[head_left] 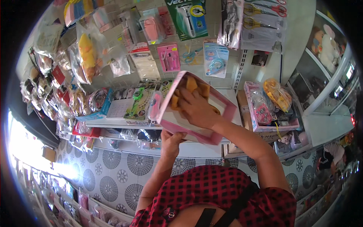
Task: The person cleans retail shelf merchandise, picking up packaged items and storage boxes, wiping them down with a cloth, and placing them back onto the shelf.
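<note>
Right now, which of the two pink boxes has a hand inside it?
The tilted pink cardboard box held up in front, with the right hand among its orange pieces; the other pink box sits untouched on the shelf at right.

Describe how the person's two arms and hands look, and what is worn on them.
Both forearms are bare; no sleeve reaches them. The left hand and the right hand show no glove, and no ring or watch can be made out. The garment at the lower edge is red with a black check, crossed by a black strap.
</note>
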`<state>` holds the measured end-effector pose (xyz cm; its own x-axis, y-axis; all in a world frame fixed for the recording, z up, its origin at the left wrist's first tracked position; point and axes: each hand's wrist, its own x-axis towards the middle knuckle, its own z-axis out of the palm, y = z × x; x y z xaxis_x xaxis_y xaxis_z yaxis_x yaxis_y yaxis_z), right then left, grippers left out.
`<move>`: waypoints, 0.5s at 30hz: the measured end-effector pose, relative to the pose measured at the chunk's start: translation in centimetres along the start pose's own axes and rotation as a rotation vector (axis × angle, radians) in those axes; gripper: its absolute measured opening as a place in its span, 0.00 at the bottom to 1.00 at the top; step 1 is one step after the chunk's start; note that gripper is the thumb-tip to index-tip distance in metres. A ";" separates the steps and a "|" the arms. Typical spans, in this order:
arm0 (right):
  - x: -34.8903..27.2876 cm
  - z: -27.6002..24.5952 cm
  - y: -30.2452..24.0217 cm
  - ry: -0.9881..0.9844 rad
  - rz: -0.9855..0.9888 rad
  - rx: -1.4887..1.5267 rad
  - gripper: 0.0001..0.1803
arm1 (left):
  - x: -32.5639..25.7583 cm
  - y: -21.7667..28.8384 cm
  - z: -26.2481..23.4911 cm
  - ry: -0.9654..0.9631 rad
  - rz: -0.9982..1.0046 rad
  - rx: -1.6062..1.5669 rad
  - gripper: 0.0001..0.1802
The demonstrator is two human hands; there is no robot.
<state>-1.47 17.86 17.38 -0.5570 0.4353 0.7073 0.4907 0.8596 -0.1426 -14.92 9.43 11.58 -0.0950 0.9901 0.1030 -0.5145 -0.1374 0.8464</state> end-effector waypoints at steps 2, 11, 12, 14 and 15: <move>-0.1 -0.2 0.0 0.079 0.011 -0.097 0.24 | 0.1 0.8 -0.2 0.041 0.037 0.010 0.13; -5.3 1.4 1.4 -0.019 0.310 -0.308 0.21 | 0.5 0.9 -2.3 0.158 0.120 -0.109 0.20; -5.5 1.7 1.4 -0.018 0.312 -0.307 0.21 | 0.6 0.4 -2.1 0.168 0.094 -0.131 0.20; -5.6 2.2 1.2 -0.326 0.363 -0.279 0.18 | 1.1 -0.3 -2.5 0.168 0.062 -0.149 0.21; -5.8 2.2 0.9 -0.323 0.370 -0.280 0.18 | 1.3 -0.5 -3.0 0.166 0.058 -0.156 0.21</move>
<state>0.73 16.73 11.63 -0.4691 0.7918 0.3912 0.8267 0.5495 -0.1210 -17.35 10.66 9.76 -0.2608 0.9641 0.0506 -0.6285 -0.2094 0.7491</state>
